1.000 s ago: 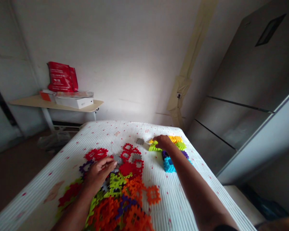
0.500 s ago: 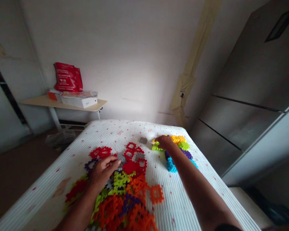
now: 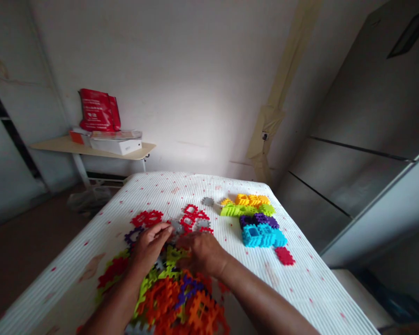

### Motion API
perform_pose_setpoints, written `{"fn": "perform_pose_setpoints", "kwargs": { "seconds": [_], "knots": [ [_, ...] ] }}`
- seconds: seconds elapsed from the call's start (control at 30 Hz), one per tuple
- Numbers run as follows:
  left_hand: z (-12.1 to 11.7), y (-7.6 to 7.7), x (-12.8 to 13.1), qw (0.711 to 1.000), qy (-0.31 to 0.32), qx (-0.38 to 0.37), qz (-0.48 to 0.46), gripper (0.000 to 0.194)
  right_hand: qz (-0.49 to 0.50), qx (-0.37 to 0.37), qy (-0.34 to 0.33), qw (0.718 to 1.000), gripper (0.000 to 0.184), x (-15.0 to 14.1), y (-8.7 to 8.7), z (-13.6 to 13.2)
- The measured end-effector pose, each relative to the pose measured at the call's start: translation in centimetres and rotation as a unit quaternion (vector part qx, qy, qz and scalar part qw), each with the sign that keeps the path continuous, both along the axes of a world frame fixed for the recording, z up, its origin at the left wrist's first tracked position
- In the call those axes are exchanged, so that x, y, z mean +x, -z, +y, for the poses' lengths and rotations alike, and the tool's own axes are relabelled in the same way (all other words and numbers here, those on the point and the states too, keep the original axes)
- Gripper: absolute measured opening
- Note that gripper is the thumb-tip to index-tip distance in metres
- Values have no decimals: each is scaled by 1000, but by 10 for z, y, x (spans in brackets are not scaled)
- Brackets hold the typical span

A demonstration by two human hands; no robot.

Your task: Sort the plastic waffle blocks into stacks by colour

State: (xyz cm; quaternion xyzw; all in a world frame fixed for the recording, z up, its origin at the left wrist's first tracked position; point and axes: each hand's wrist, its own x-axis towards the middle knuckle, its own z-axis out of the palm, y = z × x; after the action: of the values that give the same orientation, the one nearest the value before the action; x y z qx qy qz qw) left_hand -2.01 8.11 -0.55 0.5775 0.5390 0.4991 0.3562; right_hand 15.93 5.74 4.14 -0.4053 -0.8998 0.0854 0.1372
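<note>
My left hand [image 3: 149, 246] hovers at the upper left of a heap of toothed plastic building tiles, its thumb and fingertips pinched together. A grey tile [image 3: 176, 227] is right beside those fingertips; what the pinch holds, if anything, is hidden. Blurred by motion, my right hand [image 3: 201, 253] reaches over the heap with its fingers pointing left and down among the tiles. Below it are lime green tiles [image 3: 174, 256], orange tiles [image 3: 160, 298] and a purple tile [image 3: 188, 289]. Red tiles [image 3: 190, 217] lie just beyond both hands.
On the right of the patterned bedspread [image 3: 258, 298] are rows of yellow blocks [image 3: 253, 200], lime green blocks [image 3: 234, 210], purple blocks [image 3: 261, 219] and light blue blocks [image 3: 264, 236]. A single red tile [image 3: 285, 256] lies nearby. A side table [image 3: 56, 145] carries boxes and a red bag [image 3: 97, 111].
My right hand has moved from the lime green and yellow blocks back left and nearer, over the heap. My left hand has hardly moved. The blocks on the right are now uncovered.
</note>
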Motion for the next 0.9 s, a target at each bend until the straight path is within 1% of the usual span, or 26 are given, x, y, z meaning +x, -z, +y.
{"fn": "perform_pose_setpoints", "kwargs": {
  "seconds": [0.1,0.17,0.27,0.33,0.37,0.43,0.5,0.53,0.6,0.67,0.73,0.77,0.9],
  "knots": [
    [-1,0,-1,1000,0,1,-3,32,-85,28,-13,996,26,-12,10,-5],
    [-1,0,-2,1000,2,1,-7,33,-88,38,-10,995,23,-13,14,-4],
    [-1,0,-1,1000,3,-1,-13,34,-35,44,-4,998,14,-9,18,-3],
    [-1,0,-1,1000,6,-1,-14,35,17,31,7,999,6,-5,21,-2],
    [-1,0,-1,1000,9,-1,-15,35,46,19,19,999,5,-3,22,-1],
    [-1,1,-1,1000,15,2,-15,35,114,-10,51,992,9,2,25,2],
    [0,3,-1,1000,24,6,-14,34,199,-46,80,976,10,7,28,6],
    [1,4,-2,999,29,8,-13,34,247,-66,90,963,10,9,30,9],
    [1,6,-2,999,38,13,-8,33,336,-102,97,931,11,13,33,14],
    [1,7,-2,999,44,19,0,32,404,-123,100,901,13,15,36,19],
    [0,6,-1,999,42,26,13,32,443,-129,112,880,15,15,37,21],
    [0,5,-1,999,40,30,21,31,452,-128,122,875,16,15,37,22],
    [-4,-2,3,997,32,42,53,25,462,-123,141,867,16,13,37,21]
  ]
}}
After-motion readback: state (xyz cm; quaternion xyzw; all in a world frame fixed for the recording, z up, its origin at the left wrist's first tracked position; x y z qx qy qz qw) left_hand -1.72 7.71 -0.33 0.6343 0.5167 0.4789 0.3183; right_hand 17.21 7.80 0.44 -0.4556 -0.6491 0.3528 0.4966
